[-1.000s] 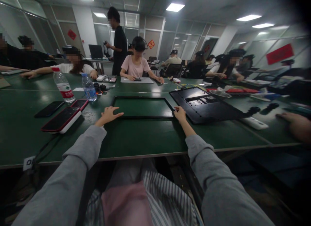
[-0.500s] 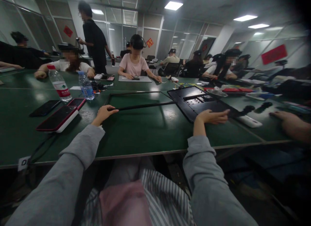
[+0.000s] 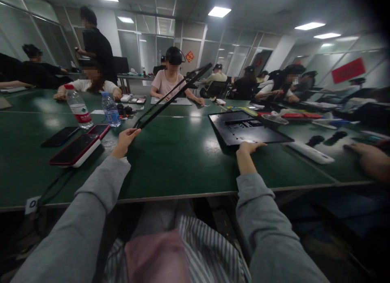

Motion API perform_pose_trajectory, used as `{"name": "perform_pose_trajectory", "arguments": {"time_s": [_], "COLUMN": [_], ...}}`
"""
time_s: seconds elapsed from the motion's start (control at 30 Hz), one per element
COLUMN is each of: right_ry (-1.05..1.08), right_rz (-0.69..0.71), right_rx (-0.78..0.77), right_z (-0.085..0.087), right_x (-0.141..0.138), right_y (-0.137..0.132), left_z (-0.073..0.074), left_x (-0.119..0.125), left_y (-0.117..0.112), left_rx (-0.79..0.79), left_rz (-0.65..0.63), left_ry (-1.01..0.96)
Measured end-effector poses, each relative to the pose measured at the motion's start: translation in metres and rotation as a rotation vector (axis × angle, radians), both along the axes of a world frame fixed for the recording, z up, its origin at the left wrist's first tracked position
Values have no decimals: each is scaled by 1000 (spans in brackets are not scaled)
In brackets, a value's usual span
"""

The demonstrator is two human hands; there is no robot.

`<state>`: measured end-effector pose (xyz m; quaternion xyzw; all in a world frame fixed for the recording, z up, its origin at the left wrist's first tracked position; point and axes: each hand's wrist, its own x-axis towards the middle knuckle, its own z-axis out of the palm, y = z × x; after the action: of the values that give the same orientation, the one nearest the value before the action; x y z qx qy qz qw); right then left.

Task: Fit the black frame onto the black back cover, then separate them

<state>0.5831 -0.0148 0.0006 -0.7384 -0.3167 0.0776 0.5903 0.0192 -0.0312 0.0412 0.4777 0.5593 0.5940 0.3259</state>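
A thin black rectangular frame (image 3: 174, 97), like a screen bezel, slants up to the right above the green table. My left hand (image 3: 124, 142) is closed on its lower left corner, thumb on top. To the right, a flat black panel (image 3: 236, 133) with cut-outs in its middle, like a monitor back cover, is tipped with its near edge off the table. My right hand (image 3: 247, 153) grips that near edge, the thumb pointing right and most fingers hidden under the panel. The frame and panel are apart.
Two water bottles (image 3: 79, 108), a dark phone (image 3: 59, 137) and a red-edged phone on a white block (image 3: 74, 150) stand on the left. A long white case (image 3: 310, 152) lies right of the panel. Another person's hand (image 3: 370, 159) rests at the right edge. Co-workers sit across the table (image 3: 179, 173).
The frame's right end has swung up off the table from lying beside the panel. My right hand has moved left and lower, now gripping the panel's near edge, which is raised.
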Motion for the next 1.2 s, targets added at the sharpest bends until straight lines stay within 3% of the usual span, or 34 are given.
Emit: {"name": "perform_pose_trajectory", "arguments": {"time_s": [0.07, 0.1, 0.4, 0.47, 0.67, 0.73, 0.83, 0.93, 1.0, 1.2], "right_ry": [180, 223, 344, 351, 185, 236, 294, 284, 245, -27], "right_rz": [-128, -112, 516, 596, 263, 334, 578, 717, 691, 426], "right_rx": [15, 33, -70, -100, 78, 120, 150, 162, 135, 48], "right_z": [-3, -3, 15, 13, 12, 20, 32, 32, 24, -7], "right_x": [-7, -11, -30, -33, -31, -27, -25, -26, -26, -14], "right_y": [2, 4, 3, 3, 10, 9, 3, 2, 7, 32], "left_z": [-2, -3, -9, -9, -10, -12, -15, -14, -14, -26], "left_x": [-2, -3, -8, -9, -10, -8, -2, 10, 19, 36], "left_y": [2, 2, 8, 8, 11, 13, 12, 8, 7, 16], "left_rx": [-8, -10, 39, 62, 97, 106, 129, 137, 145, 157], "left_rz": [-1, 3, 20, 3, -22, -34, -51, -54, -70, -129], "left_ry": [-39, -45, 36, 71, 235, 330, 472, 582, 645, 795]}}
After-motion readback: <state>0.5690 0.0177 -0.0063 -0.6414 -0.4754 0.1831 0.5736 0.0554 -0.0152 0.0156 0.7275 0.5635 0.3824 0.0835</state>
